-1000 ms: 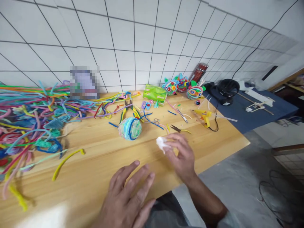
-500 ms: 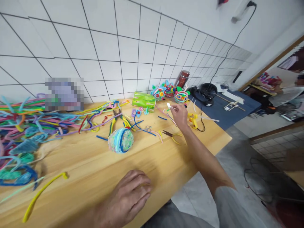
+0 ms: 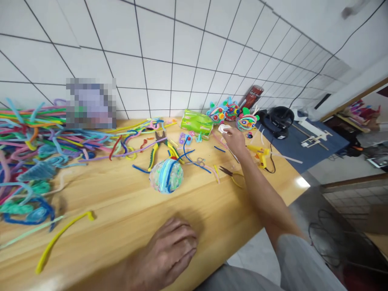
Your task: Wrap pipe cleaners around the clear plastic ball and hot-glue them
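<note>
My left hand (image 3: 171,250) rests on the wooden table near its front edge, fingers curled together; no object shows in it, and its palm is hidden. My right hand (image 3: 235,142) reaches to the back of the table and pinches a small white piece (image 3: 223,128) whose kind I cannot make out. Close by are a green tissue pack (image 3: 197,123) and colourful decorated balls (image 3: 247,121). Beyond my left hand lies a ball wrapped in blue and green pipe cleaners (image 3: 166,176). Yellow-handled pliers (image 3: 233,174) lie below my right forearm.
Many pipe cleaners (image 3: 45,161) heap on the left, with a bent yellow pipe cleaner (image 3: 62,236) in front. Green-and-yellow pliers (image 3: 154,155) lie behind the wrapped ball. A yellow glue gun (image 3: 262,157), a red-brown flask (image 3: 253,95) and black headphones (image 3: 279,119) stand right. A tiled wall runs behind.
The view has shifted, so the table's things sit further right and mostly higher in the picture. More of the white piece shows at my right fingertips. My left hand stays curled on the table.
</note>
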Demonstrator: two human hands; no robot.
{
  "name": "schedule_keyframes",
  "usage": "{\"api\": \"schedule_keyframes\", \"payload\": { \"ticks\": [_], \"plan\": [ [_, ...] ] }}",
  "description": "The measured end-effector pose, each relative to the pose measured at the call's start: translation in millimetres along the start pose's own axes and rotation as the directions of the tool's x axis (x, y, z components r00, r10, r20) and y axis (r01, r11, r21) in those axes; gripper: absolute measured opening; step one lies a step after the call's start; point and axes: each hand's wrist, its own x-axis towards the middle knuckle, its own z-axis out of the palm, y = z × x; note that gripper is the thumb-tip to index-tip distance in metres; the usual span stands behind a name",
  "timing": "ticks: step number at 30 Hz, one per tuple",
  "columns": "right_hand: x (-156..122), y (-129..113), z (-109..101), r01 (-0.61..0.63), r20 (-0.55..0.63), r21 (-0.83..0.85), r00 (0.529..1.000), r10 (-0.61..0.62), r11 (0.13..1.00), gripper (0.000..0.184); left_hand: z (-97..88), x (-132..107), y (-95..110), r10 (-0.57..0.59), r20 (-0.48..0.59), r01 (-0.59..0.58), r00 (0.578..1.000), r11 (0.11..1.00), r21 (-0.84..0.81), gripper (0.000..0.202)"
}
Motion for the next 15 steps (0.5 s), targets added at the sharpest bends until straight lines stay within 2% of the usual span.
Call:
{"api": "schedule_keyframes", "payload": {
  "ticks": [2,4,8,11,15],
  "plan": [
    [-26,-18,-6,0.06,-0.012,0.04,0.998,-0.06,0.997,0.023,-1.0,0,-1,0.004,-0.005,-0.004,1.0,1.0,-0.011,0.013],
    [-53,-38,-8,0.152,-0.05,0.156,0.988,-0.145,0.976,0.024,-1.7,0,-2,-0.003,-0.014,0.003,1.0,1.0,-0.024,0.012],
    [-96,-67,-2,0.29,-0.106,0.251,0.957,-0.271,0.924,0.022,-3.6,-1,0,-0.041,-0.028,0.041,0.999,0.999,-0.015,0.011],
    [-112,-70,-3,0.359,-0.084,0.222,0.933,-0.349,0.907,0.019,-5.7,0,3,-0.075,-0.013,0.075,0.997,0.997,0.005,0.009],
    [-115,-64,-10,0.378,-0.093,0.194,0.926,-0.366,0.905,0.018,-5.9,2,5,-0.095,-0.022,0.095,0.995,0.995,0.034,0.009]
  ]
}}
